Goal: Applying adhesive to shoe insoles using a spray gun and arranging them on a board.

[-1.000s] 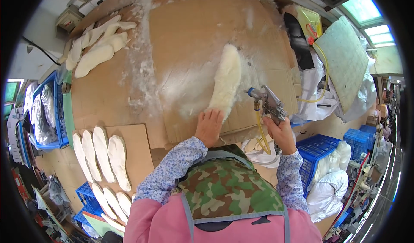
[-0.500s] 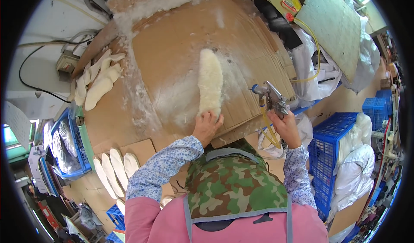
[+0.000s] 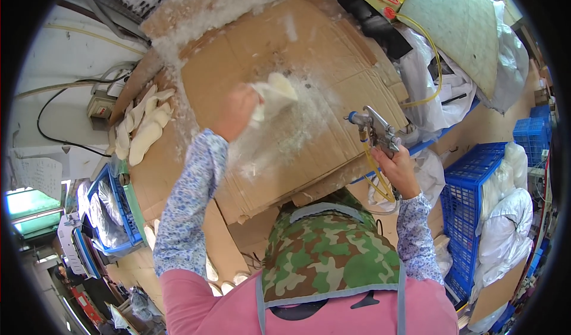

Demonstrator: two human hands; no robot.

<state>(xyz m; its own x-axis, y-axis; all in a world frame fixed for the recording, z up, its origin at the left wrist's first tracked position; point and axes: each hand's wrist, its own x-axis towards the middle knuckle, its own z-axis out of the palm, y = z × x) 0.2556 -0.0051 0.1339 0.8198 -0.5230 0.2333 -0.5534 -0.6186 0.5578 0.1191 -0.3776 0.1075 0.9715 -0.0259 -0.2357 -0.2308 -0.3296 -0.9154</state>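
Bright, even daylight with soft shadows; heavy fisheye bending and black corners; the raised left hand (image 3: 237, 111) is motion-blurred.

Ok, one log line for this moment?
left hand: lifting white insole off cardboard | right hand: gripping spray gun

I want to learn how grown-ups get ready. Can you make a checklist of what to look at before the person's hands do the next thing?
1. Left hand has a grip on the pale, soft insole-shaped piece: ok.
2. Right hand holds the metal spray gun: ok.
3. Yellow hose unkinked: cannot tell.
4. Spray gun's nozzle aimed at the piece: cannot tell.
5. Brown cardboard sheet covers the work surface: ok.
6. Stack of pale insole pieces sits apart from the spray area: ok.
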